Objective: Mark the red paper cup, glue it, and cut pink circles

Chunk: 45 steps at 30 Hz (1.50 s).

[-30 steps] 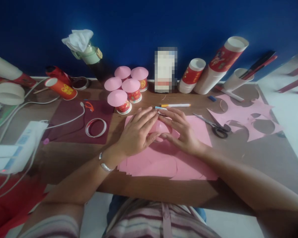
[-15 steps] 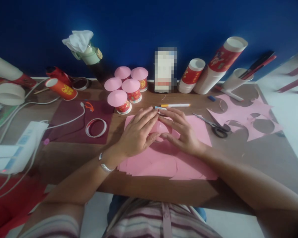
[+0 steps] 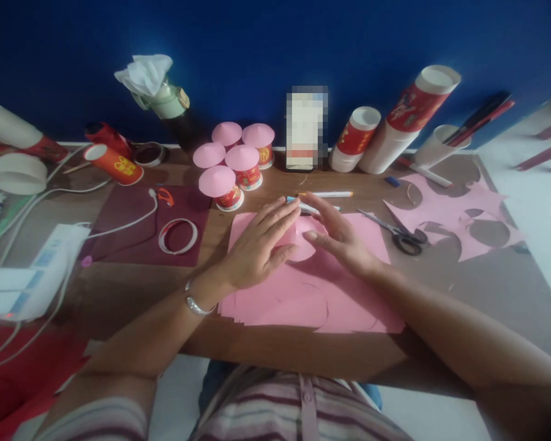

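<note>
Between my hands is a pink paper cone (image 3: 302,245), partly covered by my fingers, over a stack of pink paper sheets (image 3: 280,303). My left hand (image 3: 259,248) lies along its left side with the fingers stretched out. On the other side, my right hand (image 3: 344,242) has its fingers and thumb apart, the thumb near the cone's surface. Whether either hand touches the cone is hard to tell. A blue-capped marker (image 3: 305,208) lies just beyond the fingers, with an orange-tipped marker (image 3: 330,194) behind it.
Several red paper cups with pink cone tops (image 3: 243,159) stand back left. Scissors (image 3: 406,239) and cut pink scraps (image 3: 463,214) lie to the right. Stacked paper cups (image 3: 413,116) and a phone (image 3: 305,131) stand along the wall. A power strip (image 3: 50,263) with cables is at left.
My hands have spread apart, the right one drawing back to the right, so more of the cone shows. The left hand has barely moved.
</note>
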Motion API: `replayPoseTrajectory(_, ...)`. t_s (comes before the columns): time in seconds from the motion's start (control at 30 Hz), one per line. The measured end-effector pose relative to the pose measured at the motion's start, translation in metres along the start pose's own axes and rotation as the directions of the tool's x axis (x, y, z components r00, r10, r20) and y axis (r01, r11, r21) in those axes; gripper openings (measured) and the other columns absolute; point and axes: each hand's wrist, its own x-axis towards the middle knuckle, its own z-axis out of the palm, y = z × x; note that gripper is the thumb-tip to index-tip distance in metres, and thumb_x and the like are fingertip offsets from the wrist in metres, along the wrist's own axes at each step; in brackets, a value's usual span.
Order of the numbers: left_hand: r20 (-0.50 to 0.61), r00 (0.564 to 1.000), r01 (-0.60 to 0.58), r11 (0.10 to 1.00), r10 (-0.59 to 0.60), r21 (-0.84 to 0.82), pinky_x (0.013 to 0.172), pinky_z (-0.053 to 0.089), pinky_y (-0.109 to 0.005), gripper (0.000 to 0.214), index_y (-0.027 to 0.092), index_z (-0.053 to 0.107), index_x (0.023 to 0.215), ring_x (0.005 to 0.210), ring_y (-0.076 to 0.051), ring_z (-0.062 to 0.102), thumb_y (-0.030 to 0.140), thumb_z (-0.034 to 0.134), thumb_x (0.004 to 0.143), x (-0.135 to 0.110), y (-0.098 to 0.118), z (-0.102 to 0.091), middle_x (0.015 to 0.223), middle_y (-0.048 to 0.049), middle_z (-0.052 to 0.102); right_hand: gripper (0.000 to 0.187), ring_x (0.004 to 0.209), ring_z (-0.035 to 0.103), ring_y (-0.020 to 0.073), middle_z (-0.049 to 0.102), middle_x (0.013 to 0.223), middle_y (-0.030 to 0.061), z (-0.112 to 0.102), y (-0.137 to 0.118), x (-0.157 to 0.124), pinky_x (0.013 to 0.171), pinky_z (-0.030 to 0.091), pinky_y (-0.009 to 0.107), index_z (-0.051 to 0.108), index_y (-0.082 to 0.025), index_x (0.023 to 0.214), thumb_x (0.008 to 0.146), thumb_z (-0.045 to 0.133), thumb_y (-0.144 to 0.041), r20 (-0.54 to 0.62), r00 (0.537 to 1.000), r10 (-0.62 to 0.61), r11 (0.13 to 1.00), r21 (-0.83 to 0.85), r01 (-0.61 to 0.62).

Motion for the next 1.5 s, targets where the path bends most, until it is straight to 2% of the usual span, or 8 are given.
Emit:
replayPoseTrajectory(0.23, 0.001, 1.000, -0.003, 1.000, 0.003, -0.013, 0.130, 0.030, -0.060, 0.069, 0.026, 0.022, 0.166, 0.162, -0.031, 0.026, 0.040, 0.051, 0.105, -0.001, -0.001, 0.000, 0.170, -0.0139, 0.035, 0.070, 0.158, 0.034, 0.0294, 0.042, 0.167, -0.0011, -0.002, 0.000, 0.000, 0.131, 0.029, 0.057, 0.043, -0.042, 0.156, 0.093, 0.071, -0.056, -0.011, 1.000, -0.002, 1.000, 0.030, 0.002)
replayPoseTrajectory(0.33, -0.005, 1.000, -0.008, 1.000, 0.008, -0.020, 0.130, 0.030, -0.060, 0.071, 0.023, 0.024, 0.166, 0.162, -0.032, 0.027, 0.042, 0.053, 0.104, 0.000, 0.000, -0.002, 0.170, -0.0156, 0.035, 0.071, 0.157, 0.036, 0.0305, 0.043, 0.167, 0.0014, -0.004, 0.000, 0.000, 0.130, 0.032, 0.059, 0.040, -0.041, 0.158, 0.094, 0.068, -0.058, -0.016, 0.997, -0.073, 0.997, 0.004, 0.073)
replayPoseTrajectory(0.5, -0.002, 1.000, 0.005, 1.000, -0.005, 0.002, 0.129, 0.031, -0.062, 0.068, 0.025, 0.025, 0.165, 0.162, -0.031, 0.027, 0.041, 0.051, 0.105, 0.000, 0.001, -0.001, 0.169, -0.0144, 0.038, 0.082, 0.158, 0.036, 0.0309, 0.041, 0.168, 0.0039, -0.004, 0.006, 0.000, 0.129, 0.034, 0.059, 0.037, -0.039, 0.160, 0.089, 0.077, -0.055, 0.056, 0.984, -0.169, 0.979, -0.109, 0.174)
replayPoseTrajectory(0.73, 0.008, 0.999, 0.032, 0.999, -0.032, -0.006, 0.129, 0.033, -0.062, 0.066, 0.025, 0.029, 0.164, 0.160, -0.031, 0.031, 0.044, 0.052, 0.105, 0.000, 0.002, -0.001, 0.167, -0.0138, 0.041, 0.080, 0.157, 0.038, 0.0309, 0.041, 0.168, 0.0056, -0.003, 0.004, 0.000, 0.128, 0.036, 0.058, 0.037, -0.037, 0.160, 0.091, 0.073, -0.056, 0.058, 0.986, -0.153, 0.980, -0.122, 0.159)
replayPoseTrajectory(0.97, -0.072, 0.997, -0.018, 0.998, 0.014, -0.057, 0.127, 0.037, -0.061, 0.071, 0.023, 0.037, 0.160, 0.156, -0.031, 0.041, 0.047, 0.063, 0.099, 0.011, 0.009, -0.007, 0.162, -0.0155, 0.049, 0.058, 0.148, 0.050, 0.0271, 0.055, 0.157, 0.0071, -0.002, 0.005, 0.001, 0.124, 0.043, 0.055, 0.044, -0.035, 0.154, 0.101, 0.058, -0.055, -0.109, 0.978, -0.178, 0.984, -0.038, 0.175)
replayPoseTrajectory(1.13, -0.046, 0.999, -0.014, 0.997, 0.010, -0.074, 0.126, 0.038, -0.061, 0.069, 0.023, 0.041, 0.158, 0.157, -0.032, 0.038, 0.049, 0.064, 0.098, 0.023, 0.009, -0.005, 0.162, -0.0144, 0.050, 0.056, 0.143, 0.056, 0.0256, 0.061, 0.151, 0.0078, -0.002, 0.012, 0.004, 0.121, 0.047, 0.051, 0.045, -0.034, 0.151, 0.101, 0.056, -0.059, -0.207, 0.965, -0.164, 0.986, -0.027, 0.161)
replayPoseTrajectory(1.3, -0.002, 1.000, -0.003, 0.997, 0.003, -0.082, 0.126, 0.036, -0.063, 0.062, 0.025, 0.049, 0.153, 0.157, -0.031, 0.038, 0.047, 0.065, 0.097, 0.026, 0.004, 0.002, 0.158, -0.0119, 0.054, 0.058, 0.140, 0.059, 0.0255, 0.063, 0.148, 0.0091, -0.005, 0.016, 0.006, 0.118, 0.050, 0.051, 0.045, -0.033, 0.149, 0.099, 0.060, -0.059, -0.199, 0.965, -0.169, 0.983, 0.030, 0.179)
replayPoseTrajectory(1.5, 0.054, 0.997, 0.064, 0.991, -0.058, -0.120, 0.127, 0.033, -0.064, 0.064, 0.029, 0.047, 0.155, 0.157, -0.031, 0.038, 0.051, 0.064, 0.097, 0.023, 0.001, 0.005, 0.160, -0.0102, 0.053, 0.057, 0.138, 0.060, 0.0263, 0.064, 0.145, 0.0095, -0.006, 0.016, 0.008, 0.116, 0.052, 0.053, 0.044, -0.034, 0.150, 0.100, 0.058, -0.058, -0.185, 0.971, -0.152, 0.986, 0.033, 0.161)
